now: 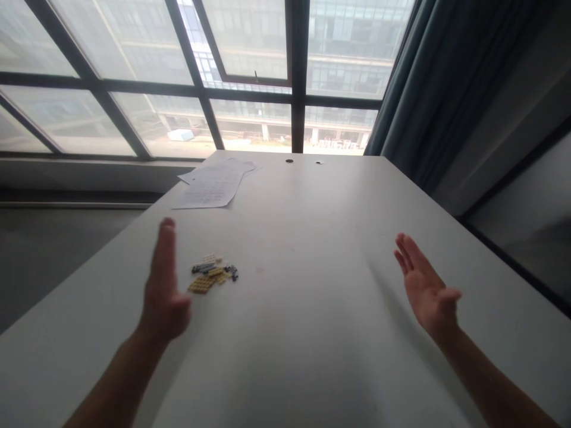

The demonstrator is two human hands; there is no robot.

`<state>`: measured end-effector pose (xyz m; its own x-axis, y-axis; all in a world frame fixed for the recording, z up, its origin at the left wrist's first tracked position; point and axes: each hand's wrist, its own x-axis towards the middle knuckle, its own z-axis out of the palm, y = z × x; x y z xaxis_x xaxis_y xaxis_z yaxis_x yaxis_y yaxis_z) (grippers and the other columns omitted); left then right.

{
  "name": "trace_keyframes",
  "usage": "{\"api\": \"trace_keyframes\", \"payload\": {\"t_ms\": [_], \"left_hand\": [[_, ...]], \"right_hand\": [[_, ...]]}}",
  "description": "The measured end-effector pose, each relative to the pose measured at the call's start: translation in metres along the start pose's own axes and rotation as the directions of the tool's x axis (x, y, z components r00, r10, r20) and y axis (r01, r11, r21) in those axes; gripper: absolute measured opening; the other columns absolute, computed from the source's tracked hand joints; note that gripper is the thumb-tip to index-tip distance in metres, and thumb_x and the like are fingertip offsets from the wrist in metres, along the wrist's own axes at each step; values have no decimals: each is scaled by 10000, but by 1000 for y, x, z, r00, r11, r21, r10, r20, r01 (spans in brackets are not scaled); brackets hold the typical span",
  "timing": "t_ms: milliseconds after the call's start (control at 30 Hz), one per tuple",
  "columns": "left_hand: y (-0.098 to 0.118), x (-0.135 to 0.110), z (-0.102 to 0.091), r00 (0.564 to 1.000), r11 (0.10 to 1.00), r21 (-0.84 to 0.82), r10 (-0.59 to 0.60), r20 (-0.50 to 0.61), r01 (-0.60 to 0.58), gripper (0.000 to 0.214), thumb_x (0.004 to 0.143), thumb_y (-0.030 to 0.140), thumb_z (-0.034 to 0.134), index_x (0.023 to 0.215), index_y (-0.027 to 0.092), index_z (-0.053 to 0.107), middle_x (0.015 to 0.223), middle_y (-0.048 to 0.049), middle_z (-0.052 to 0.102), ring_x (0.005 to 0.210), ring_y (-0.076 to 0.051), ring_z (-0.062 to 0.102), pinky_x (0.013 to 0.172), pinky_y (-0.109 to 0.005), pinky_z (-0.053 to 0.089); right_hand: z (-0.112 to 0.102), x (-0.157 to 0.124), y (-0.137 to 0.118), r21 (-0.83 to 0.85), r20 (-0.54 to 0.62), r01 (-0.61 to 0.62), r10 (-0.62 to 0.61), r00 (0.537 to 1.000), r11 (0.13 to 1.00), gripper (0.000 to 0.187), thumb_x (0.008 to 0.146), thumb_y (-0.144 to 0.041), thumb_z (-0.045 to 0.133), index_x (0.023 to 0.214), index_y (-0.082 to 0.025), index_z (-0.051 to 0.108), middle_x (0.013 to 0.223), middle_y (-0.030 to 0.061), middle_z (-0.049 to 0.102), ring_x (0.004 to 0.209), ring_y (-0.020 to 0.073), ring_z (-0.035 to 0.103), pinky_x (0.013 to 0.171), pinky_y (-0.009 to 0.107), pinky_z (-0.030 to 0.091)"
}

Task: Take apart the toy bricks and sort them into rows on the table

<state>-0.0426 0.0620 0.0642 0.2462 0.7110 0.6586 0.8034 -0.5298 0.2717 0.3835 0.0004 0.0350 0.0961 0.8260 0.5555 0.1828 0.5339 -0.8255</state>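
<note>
My left hand (165, 285) is held up on edge above the white table, fingers stretched out, with nothing in it. Just to its right lies a small pile of toy building bricks (203, 284) in tan, grey, black and cream. Far over on the right, my right hand (426, 288) is also raised, its palm turned inward and its fingers straight. It holds nothing and touches none of the bricks. A wide stretch of table (303, 285) lies between the two hands.
Printed paper sheets (214, 183) overlap at the table's far left corner. Two small round fittings (289, 161) sit near the back edge. Behind the table stand large windows with a dark frame (298, 77). A dark curtain (428, 89) hangs at the right.
</note>
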Motion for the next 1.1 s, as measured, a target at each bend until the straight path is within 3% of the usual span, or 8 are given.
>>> {"api": "trace_keyframes", "payload": {"t_ms": [33, 67, 167, 267, 367, 567, 967, 1100], "left_hand": [[19, -3, 3, 989, 990, -12, 140, 48, -140, 901, 775, 812, 116, 1489, 286, -45, 1576, 16, -62, 1425, -361, 14, 1176, -538, 74], [36, -9, 8, 962, 967, -26, 255, 95, -254, 943, 769, 818, 170, 1494, 251, -36, 1576, -20, -58, 1423, -367, 31, 1170, -537, 76], [68, -35, 33, 799, 881, -104, 464, 383, -462, 1079, 722, 841, 284, 1491, 166, -57, 1565, -116, 11, 1423, -355, 69, 1154, -539, 64], [75, -57, 55, 609, 870, -209, 467, 642, -446, 1037, 762, 777, 382, 1493, 163, -23, 1554, -124, 107, 1425, -315, 121, 1164, -490, 88], [72, -65, 63, 511, 900, -261, 417, 752, -349, 1009, 778, 729, 432, 1491, 185, -32, 1555, -110, 84, 1426, -307, 109, 1167, -493, 83], [69, -63, 61, 488, 920, -313, 391, 781, -237, 1001, 775, 678, 499, 1491, 219, -31, 1553, -104, 70, 1425, -304, 115, 1169, -501, 77], [71, -61, 59, 495, 918, -339, 396, 773, -205, 1008, 767, 697, 499, 1492, 221, -15, 1551, -105, 91, 1420, -313, 136, 1167, -515, 96], [72, -64, 62, 537, 926, -335, 375, 755, -176, 900, 799, 669, 489, 1494, 243, 108, 1539, -92, 199, 1406, -310, 209, 1165, -523, 139]], "right_hand": [[3, -9, -6, -184, 167, 105, -74, 983, 977, 932, 752, -835, 259, 1467, -238, 263, 1552, 73, 191, 1420, 311, 146, 1143, 522, 150], [7, -18, -10, -353, 376, 223, -80, 923, 909, 1025, 703, -851, 349, 1487, -208, 201, 1564, 96, 119, 1420, 341, 115, 1147, 529, 117], [23, -42, -7, -447, 753, 544, -30, 657, 710, 1086, 704, -785, 492, 1498, -149, 112, 1548, 144, 150, 1415, 351, 131, 1153, 528, 28], [35, -51, 4, -411, 870, 553, 129, 476, 724, 1075, 737, -725, 529, 1496, -115, 76, 1541, 162, 153, 1420, 327, 132, 1163, 498, 42], [39, -49, 8, -403, 892, 469, 222, 395, 786, 1044, 756, -687, 542, 1496, -120, 73, 1541, 162, 132, 1420, 317, 136, 1165, 491, 67], [39, -46, 1, -417, 872, 388, 241, 426, 822, 1006, 743, -635, 602, 1497, -169, 127, 1532, 144, 182, 1410, 307, 181, 1169, 480, 94], [40, -47, 2, -415, 873, 431, 219, 435, 801, 963, 771, -651, 556, 1491, -146, 164, 1525, 151, 215, 1405, 311, 204, 1162, 502, 129], [43, -53, 5, -443, 833, 490, 144, 534, 751, 748, 836, -593, 514, 1414, -137, 382, 1437, 168, 412, 1342, 317, 353, 1123, 514, 264]]}}
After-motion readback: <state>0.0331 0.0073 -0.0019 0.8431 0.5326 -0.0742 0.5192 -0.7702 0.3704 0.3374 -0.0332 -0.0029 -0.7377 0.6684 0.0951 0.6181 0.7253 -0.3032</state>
